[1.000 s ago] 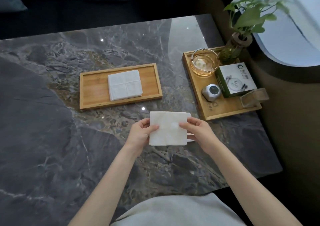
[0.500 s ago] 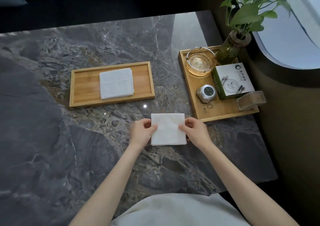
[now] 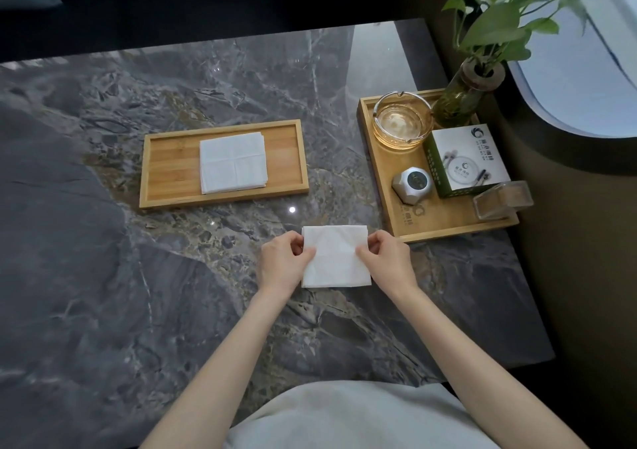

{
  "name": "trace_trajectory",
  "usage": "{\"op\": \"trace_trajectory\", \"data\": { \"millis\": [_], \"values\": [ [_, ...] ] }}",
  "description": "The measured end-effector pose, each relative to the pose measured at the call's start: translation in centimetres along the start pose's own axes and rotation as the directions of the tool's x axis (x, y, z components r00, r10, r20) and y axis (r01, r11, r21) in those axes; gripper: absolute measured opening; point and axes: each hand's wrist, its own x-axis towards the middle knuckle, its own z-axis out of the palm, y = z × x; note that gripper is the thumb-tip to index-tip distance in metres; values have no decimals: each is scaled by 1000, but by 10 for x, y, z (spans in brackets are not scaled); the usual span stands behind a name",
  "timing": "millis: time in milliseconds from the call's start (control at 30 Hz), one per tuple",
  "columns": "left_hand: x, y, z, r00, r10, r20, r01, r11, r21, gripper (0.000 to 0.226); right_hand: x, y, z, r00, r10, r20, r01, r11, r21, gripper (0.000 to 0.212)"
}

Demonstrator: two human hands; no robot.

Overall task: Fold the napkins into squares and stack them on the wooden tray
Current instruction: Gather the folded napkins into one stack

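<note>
Near the front middle of the dark marble desk (image 3: 103,310), a white folded napkin (image 3: 335,259) is held between both hands. It reads as a near-square, its lower edge close to the desk surface; whether it rests on the marble or is raised slightly cannot be told. The left hand (image 3: 281,266) is closed in a pinch on the napkin's left edge, thumb on top. The right hand (image 3: 387,264) is closed likewise on the right edge, thumb on top, remaining fingers curled behind.

Farther back and to the left lies the wooden tray (image 3: 165,166), long and shallow, parallel to the desk's near edge. A stack of folded napkins (image 3: 233,162) sits on its middle, square in outline, the top piece showing cross creases. The layers are slightly offset at the right edge. The held napkin is well apart from this tray.

At the right side of the desk stands a second wooden tray (image 3: 444,223). It carries a glass ashtray (image 3: 402,121), a white and green box (image 3: 467,159), a small white faceted object (image 3: 413,185), a clear holder (image 3: 503,200) at the near right corner, and a glass vase with a green plant (image 3: 465,93) at the far corner.
</note>
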Motion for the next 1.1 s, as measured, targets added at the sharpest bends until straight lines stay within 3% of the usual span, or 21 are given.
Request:
{"op": "trace_trajectory", "data": {
  "millis": [133, 233, 333, 467, 833, 1000, 1100],
  "values": [
    [2, 0, -1, 999, 25, -38, -24, 999, 40, 30, -8, -5, -1, 983, -169, -71, 138, 939, -314, 17],
    [4, 0, -7, 973, 229, -35, -220, 961, 168, 47, -9, -6, -5, 925, -362, -110, 305, 885, -351, 23],
    [11, 0, -11, 920, 378, 104, -390, 856, 338, 52, 2, -4, -8, 877, -478, 42, 454, 797, -398, 43],
    [21, 4, -11, 923, 331, 194, -384, 814, 436, 46, 16, -5, -11, 886, -419, 199, 463, 774, -432, 52],
    [31, 18, -9, 940, 157, 303, -298, 811, 503, 31, 31, -16, -10, 901, -297, 314, 420, 778, -468, 27],
    [28, 13, -10, 933, 148, 328, -277, 876, 395, 22, 33, -17, -12, 901, -235, 365, 395, 793, -464, 16],
    [26, 9, -19, 920, 113, 376, -194, 964, 184, 9, 30, -22, -15, 900, -159, 406, 296, 906, -301, 16]
  ]
}}
